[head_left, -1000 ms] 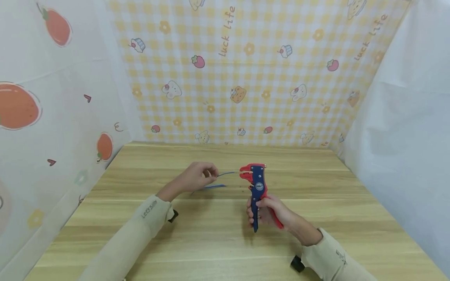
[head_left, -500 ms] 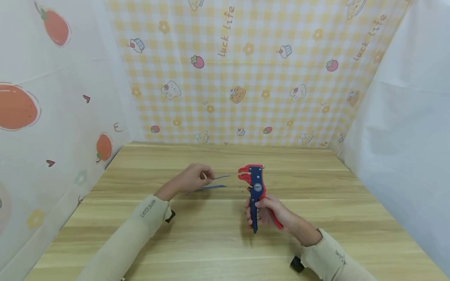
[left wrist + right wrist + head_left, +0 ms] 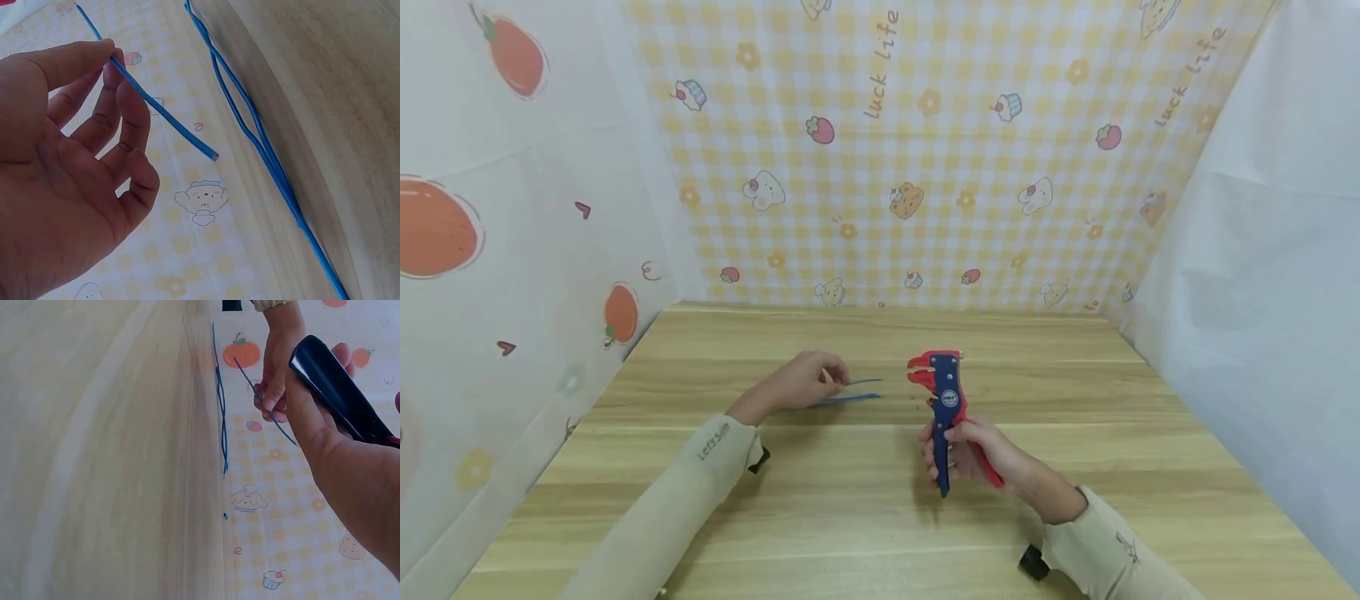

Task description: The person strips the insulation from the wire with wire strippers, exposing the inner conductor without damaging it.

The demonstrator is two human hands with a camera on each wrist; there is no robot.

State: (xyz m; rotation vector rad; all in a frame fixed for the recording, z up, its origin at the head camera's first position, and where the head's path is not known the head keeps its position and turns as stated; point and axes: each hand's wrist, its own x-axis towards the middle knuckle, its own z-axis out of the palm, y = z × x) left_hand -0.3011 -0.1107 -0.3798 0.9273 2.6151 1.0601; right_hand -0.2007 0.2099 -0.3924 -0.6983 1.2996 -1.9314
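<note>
Between thumb and forefinger, my left hand point(image 3: 801, 379) pinches a blue wire point(image 3: 165, 112), which sticks out on both sides of the grip in the left wrist view. Just below it, several more blue wires point(image 3: 269, 156) lie together on the table. My right hand point(image 3: 988, 450) grips the handles of a wire stripper point(image 3: 949, 398), dark blue and red, held upright with its red jaws pointing left. A gap separates those jaws from the tip of the held wire. In the right wrist view only a dark handle point(image 3: 337, 387) of the stripper shows well.
Tiny bits point(image 3: 225, 515) lie on the wooden table point(image 3: 880, 517) close to the stripper. A yellow checked cloth point(image 3: 865, 167) hangs behind the table. White cloths point(image 3: 1270, 250) stand along both sides.
The held wire's tip has come out of the stripper's jaws. My left hand has moved left and a little down toward the lying wires. My right hand stays nearly still.
</note>
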